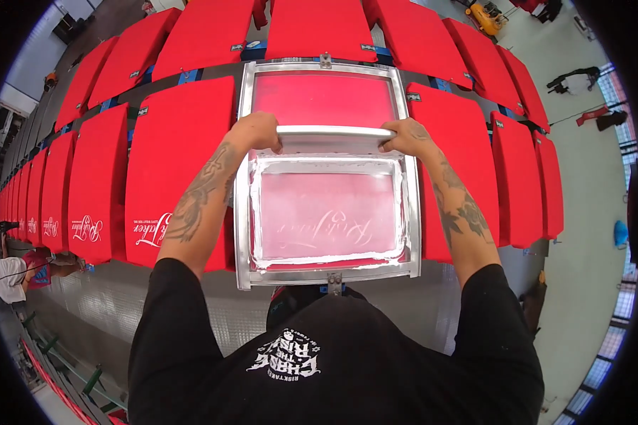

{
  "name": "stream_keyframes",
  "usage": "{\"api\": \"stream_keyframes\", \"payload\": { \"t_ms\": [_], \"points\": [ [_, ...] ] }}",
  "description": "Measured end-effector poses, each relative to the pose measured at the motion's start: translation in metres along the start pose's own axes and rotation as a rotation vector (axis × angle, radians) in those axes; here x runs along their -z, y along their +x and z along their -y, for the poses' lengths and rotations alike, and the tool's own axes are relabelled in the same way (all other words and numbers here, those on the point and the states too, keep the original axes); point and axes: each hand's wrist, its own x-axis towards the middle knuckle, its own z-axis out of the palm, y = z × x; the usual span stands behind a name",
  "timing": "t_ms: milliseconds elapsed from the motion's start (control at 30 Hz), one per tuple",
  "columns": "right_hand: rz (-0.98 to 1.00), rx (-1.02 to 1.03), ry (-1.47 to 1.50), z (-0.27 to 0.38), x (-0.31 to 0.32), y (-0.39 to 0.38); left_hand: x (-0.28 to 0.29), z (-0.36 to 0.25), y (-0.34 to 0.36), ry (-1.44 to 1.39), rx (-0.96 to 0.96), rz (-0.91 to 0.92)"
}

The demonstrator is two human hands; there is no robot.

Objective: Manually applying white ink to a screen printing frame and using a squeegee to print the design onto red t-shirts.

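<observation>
A metal squeegee [337, 138] lies crosswise over a silver screen-printing frame [242, 227]. My left hand [259, 132] is closed round its left end and my right hand [408, 136] grips its right end. White ink [259, 212] edges the near part of the mesh in a thick smeared border. Inside that border a script design [326, 230] shows faintly in the mesh. Red fabric shows pink through the screen, and the squeegee hides a strip across the middle. Whether the blade presses on the mesh I cannot tell.
Red shirts [181, 142] on boards stretch left and right in two rows; several at left bear white script prints. Metal clamps [334, 283] sit at the frame's near and far edges. Another person [10, 280] is at far left. A yellow machine [485, 18] stands at upper right.
</observation>
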Motion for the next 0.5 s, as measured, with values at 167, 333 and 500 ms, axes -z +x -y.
{"api": "stream_keyframes", "payload": {
  "t_ms": [167, 333, 500],
  "points": [
    [0.134, 0.039, -0.253, -0.006, -0.039, 0.034, -0.049, -0.018, -0.016, 0.088, -0.041, -0.425],
    [-0.193, 0.235, -0.19, 0.022, -0.09, -0.023, -0.155, -0.073, -0.155, -0.685, -0.175, 0.443],
    [-0.035, 0.3, -0.255, 0.028, -0.076, -0.005, -0.303, -0.185, -0.242, -1.312, 0.318, 0.482]
  ]
}}
